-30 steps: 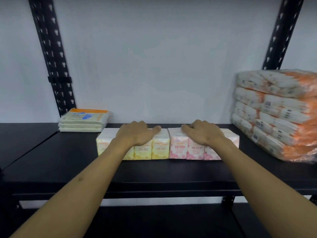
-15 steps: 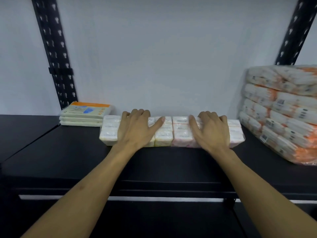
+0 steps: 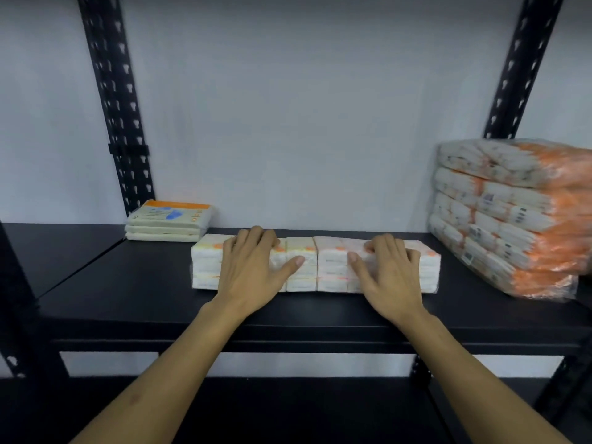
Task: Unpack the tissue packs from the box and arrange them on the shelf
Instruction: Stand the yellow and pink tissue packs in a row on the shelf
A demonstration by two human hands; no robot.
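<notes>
From the head view we see a row of tissue packs (image 3: 315, 267) lying on the black shelf (image 3: 134, 283), near the back wall. Our left hand (image 3: 253, 277) and right hand (image 3: 389, 277) lie flat on the row, fingers straight, grasping nothing. A small stack of packs (image 3: 169, 221) sits left, a wrapped orange bundle (image 3: 512, 216) right.
</notes>
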